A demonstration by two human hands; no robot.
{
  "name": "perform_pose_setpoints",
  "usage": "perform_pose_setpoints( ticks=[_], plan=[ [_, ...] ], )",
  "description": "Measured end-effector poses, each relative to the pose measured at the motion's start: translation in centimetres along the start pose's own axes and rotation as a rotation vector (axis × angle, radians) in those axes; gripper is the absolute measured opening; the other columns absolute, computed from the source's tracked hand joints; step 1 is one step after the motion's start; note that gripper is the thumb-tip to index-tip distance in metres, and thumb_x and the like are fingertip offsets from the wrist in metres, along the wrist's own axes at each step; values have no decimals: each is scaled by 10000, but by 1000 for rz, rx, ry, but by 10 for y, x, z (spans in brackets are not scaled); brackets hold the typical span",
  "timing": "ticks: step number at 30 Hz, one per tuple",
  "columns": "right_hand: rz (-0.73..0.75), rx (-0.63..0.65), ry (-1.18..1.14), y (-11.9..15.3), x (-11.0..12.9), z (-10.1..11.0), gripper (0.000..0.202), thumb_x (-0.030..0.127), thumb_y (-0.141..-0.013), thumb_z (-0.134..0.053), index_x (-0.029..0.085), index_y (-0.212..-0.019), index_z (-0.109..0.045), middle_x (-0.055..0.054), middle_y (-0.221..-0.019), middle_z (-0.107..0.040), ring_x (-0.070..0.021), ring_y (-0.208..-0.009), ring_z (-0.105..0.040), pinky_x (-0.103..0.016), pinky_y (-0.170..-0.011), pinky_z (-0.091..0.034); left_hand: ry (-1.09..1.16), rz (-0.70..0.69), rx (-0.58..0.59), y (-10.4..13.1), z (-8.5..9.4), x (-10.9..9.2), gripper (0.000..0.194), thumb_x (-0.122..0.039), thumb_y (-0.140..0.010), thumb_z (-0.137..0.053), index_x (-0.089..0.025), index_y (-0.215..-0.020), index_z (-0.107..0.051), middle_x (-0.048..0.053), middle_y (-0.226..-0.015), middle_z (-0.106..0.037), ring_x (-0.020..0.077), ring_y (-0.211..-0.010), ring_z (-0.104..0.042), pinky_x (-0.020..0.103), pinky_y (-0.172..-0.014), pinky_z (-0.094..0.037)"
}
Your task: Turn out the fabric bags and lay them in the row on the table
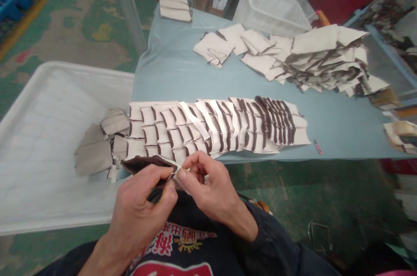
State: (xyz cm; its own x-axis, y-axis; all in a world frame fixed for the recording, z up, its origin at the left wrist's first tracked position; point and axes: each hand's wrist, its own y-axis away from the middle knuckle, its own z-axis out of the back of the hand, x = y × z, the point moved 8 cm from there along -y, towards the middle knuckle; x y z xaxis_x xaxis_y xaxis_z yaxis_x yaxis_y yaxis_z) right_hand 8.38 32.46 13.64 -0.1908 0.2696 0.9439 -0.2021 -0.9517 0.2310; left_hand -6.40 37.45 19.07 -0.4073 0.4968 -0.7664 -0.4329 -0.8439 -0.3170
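Note:
My left hand [143, 206] pinches the edge of a fabric piece [140, 164], which shows its dark brown side and a pale edge. Close beside it, my right hand [215, 191] pinches the same piece's pale corner between thumb and fingers. The piece is held at the table's near edge, partly hidden by my hands. Just beyond lie overlapping rows of cream fabric pieces [166, 119] with dark brown edges. Several white strips [208, 122] lie across those rows. At their right end the dark edges are bunched closely together [280, 122].
A large white bin [58, 76] stands left, with loose fabric pieces [94, 154] over its side. Across the blue-covered table [182, 59] lie a heap of fabric pieces [329, 59], eyeglasses [217, 55] and a translucent bin [273, 11]. A small pink object [317, 146] lies near the front edge.

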Motion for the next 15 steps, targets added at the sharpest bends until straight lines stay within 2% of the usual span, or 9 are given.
perform_pose_setpoints(
  ticks=[3,5,7,9,11,13,15],
  plan=[
    [-250,281,-344,0,-23,-18,467,625,-898,-858,230,-892,-611,73,-676,-541,-106,-582,-442,-245,-549,-331,44,37,34,-1,-3,-2,240,-194,-894,-589,-216,-742,-774,-79,-626,-759,73,-512,-686,129,-567,-513],
    [-333,396,-460,1,-33,-26,600,729,-820,-916,234,-881,-583,82,-678,-522,-98,-584,-410,-235,-547,-309,92,99,80,-1,-6,2,259,-201,-877,-576,-221,-717,-778,-80,-607,-754,80,-499,-677,132,-550,-508],
    [-347,463,-493,0,-40,-29,653,774,-792,-927,236,-876,-568,85,-685,-512,-96,-593,-407,-232,-562,-317,167,185,161,2,-11,11,286,-229,-890,-570,-226,-695,-779,-75,-582,-735,94,-493,-658,144,-526,-495],
    [-269,499,-433,-5,-41,-28,655,796,-817,-896,238,-865,-556,88,-690,-486,-99,-604,-394,-239,-568,-323,226,285,265,6,-18,20,314,-272,-898,-556,-223,-683,-780,-55,-576,-730,117,-499,-644,165,-502,-481],
    [-106,480,-270,-11,-36,-24,588,764,-920,-809,240,-853,-552,89,-682,-455,-108,-611,-370,-252,-566,-301,233,361,344,10,-23,26,329,-308,-880,-537,-213,-684,-784,-29,-581,-739,140,-508,-637,189,-492,-476],
    [107,426,-55,-14,-25,-19,468,631,-1054,-676,246,-832,-529,86,-672,-431,-118,-612,-366,-271,-579,-282,208,401,372,10,-25,28,325,-325,-854,-523,-203,-684,-771,-8,-587,-745,154,-519,-635,203,-493,-470],
    [307,358,129,-13,-12,-19,378,469,-1116,-558,257,-814,-479,76,-675,-423,-127,-612,-391,-292,-603,-282,180,412,359,8,-24,26,315,-340,-847,-516,-199,-663,-729,-3,-566,-715,150,-507,-602,206,-487,-446]
  ],
)
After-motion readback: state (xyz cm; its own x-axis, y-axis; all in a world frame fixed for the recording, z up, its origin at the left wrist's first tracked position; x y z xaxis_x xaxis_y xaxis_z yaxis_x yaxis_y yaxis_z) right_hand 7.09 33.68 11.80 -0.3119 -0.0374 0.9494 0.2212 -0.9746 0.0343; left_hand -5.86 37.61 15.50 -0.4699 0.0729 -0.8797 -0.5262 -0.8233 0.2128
